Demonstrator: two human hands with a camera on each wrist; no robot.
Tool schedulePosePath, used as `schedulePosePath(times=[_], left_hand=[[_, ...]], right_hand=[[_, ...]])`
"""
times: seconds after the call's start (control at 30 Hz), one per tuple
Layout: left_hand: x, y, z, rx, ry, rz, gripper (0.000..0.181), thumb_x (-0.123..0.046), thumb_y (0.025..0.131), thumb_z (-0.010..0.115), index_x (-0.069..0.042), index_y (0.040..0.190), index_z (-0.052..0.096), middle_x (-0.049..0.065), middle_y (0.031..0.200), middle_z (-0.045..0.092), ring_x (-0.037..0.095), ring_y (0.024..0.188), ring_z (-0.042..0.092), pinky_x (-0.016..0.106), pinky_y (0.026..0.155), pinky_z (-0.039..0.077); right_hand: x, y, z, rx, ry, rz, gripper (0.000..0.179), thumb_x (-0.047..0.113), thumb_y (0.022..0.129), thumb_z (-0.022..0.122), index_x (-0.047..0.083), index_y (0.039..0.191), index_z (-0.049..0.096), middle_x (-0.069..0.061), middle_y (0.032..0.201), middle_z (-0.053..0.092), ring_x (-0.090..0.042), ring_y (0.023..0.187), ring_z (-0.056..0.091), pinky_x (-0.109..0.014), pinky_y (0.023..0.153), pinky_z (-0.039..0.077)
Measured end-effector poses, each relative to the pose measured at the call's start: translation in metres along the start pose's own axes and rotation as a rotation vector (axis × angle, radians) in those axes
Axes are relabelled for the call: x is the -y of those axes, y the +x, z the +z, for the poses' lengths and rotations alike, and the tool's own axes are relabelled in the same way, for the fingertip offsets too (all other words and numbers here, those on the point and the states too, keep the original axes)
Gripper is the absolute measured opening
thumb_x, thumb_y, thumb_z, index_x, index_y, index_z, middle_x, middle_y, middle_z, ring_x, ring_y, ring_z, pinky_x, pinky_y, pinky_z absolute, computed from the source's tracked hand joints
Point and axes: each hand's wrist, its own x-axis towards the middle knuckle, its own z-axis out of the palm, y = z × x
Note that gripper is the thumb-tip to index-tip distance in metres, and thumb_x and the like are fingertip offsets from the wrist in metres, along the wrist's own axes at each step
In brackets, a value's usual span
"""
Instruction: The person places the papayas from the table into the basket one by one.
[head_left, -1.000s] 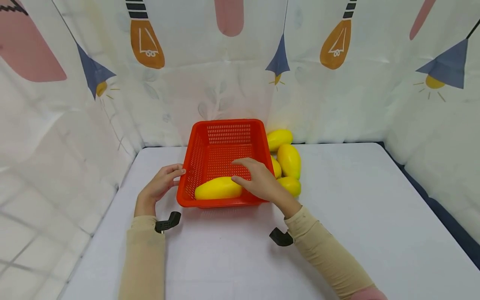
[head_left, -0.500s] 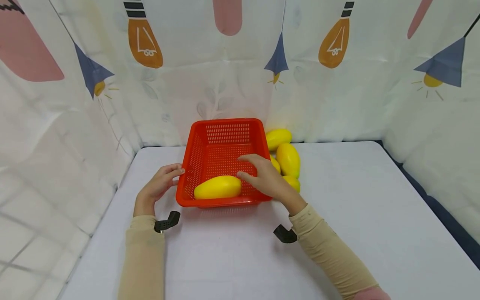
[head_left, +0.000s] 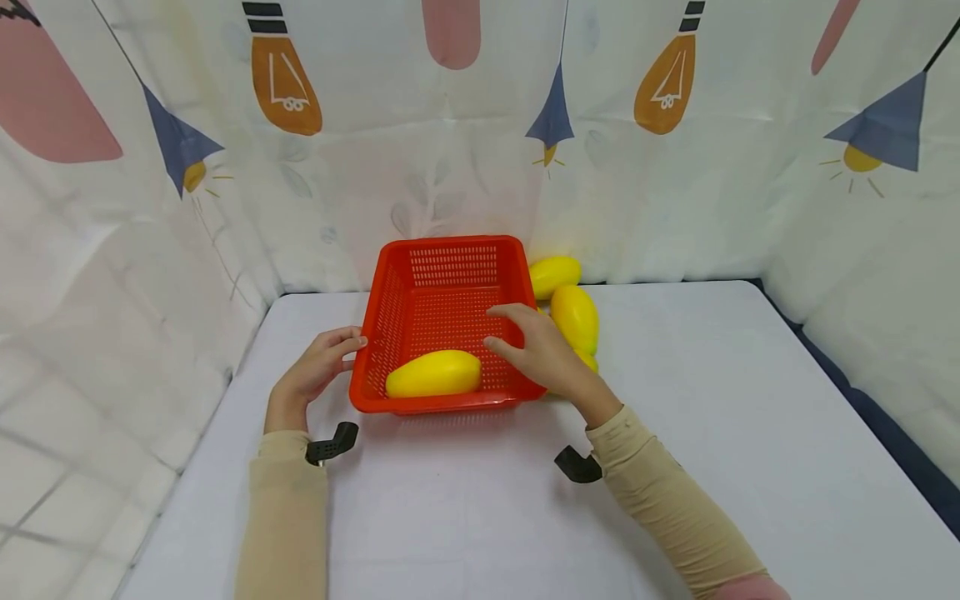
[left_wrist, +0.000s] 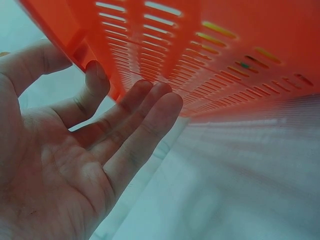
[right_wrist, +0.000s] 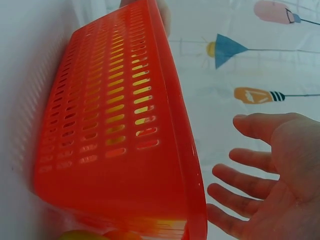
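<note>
Lying inside the red basket (head_left: 450, 404), close to its near wall, one yellow fruit (head_left: 433, 373) is observed on its side, with its length set roughly across the basket. Yellow is also noted through the wall slots in both wrist views. The left edge of the basket is held by the left hand (head_left: 318, 371): the rim is pinched lightly between thumb and forefinger, while the remaining fingers are placed close together beside the slotted wall. Whether those fingertips are in contact with the wall cannot be determined.

The right hand (head_left: 546, 354) is positioned over the right rim, its thumb parted from the fingers and all digits spread and slightly bent. Contact with the rim cannot be confirmed.

Further yellow fruits (head_left: 575, 318) are grouped on the white table (head_left: 465, 517) just beside the basket's right side, partly hidden by the right hand. A black device (head_left: 333, 443) is worn at the left wrist and another at the right. Beige sleeves (head_left: 285, 525) are worn on both arms.
</note>
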Motion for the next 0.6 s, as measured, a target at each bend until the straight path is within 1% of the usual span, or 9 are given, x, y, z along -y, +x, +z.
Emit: schedulePosePath(times=[0.17, 0.37, 0.6], left_hand=[[-0.0004, -0.0004, -0.0008, 0.0, 0.001, 0.001, 0.028, -0.03, 0.1, 0.05, -0.003, 0.097, 0.056, -0.001, 0.114, 0.055, 0.01, 0.109, 0.053, 0.024, 0.085, 0.054], [-0.0011, -0.0013, -0.002, -0.007, 0.004, 0.009, 0.026, -0.029, 0.101, 0.049, -0.004, 0.097, 0.056, -0.003, 0.113, 0.055, 0.009, 0.108, 0.053, 0.024, 0.085, 0.054], [0.0004, -0.0008, -0.001, 0.001, -0.003, 0.018, 0.03, -0.028, 0.101, 0.049, 0.002, 0.104, 0.055, -0.002, 0.114, 0.055, 0.009, 0.108, 0.054, 0.024, 0.086, 0.054]], right_hand=[[-0.0032, -0.0011, -0.0016, -0.008, 0.021, 0.006, 0.047, 0.034, 0.093, 0.064, 0.015, 0.134, 0.053, -0.001, 0.138, 0.054, -0.021, 0.128, 0.048, -0.045, 0.109, 0.041], [-0.0067, -0.0013, -0.0049, -0.034, 0.033, 0.018, 0.046, 0.035, 0.093, 0.063, 0.017, 0.134, 0.052, -0.001, 0.137, 0.053, -0.021, 0.127, 0.049, -0.046, 0.106, 0.044], [-0.0082, 0.0014, -0.0083, -0.057, 0.021, 0.012, 0.046, 0.032, 0.094, 0.063, 0.014, 0.134, 0.052, -0.003, 0.136, 0.054, -0.021, 0.127, 0.05, -0.043, 0.108, 0.043]])
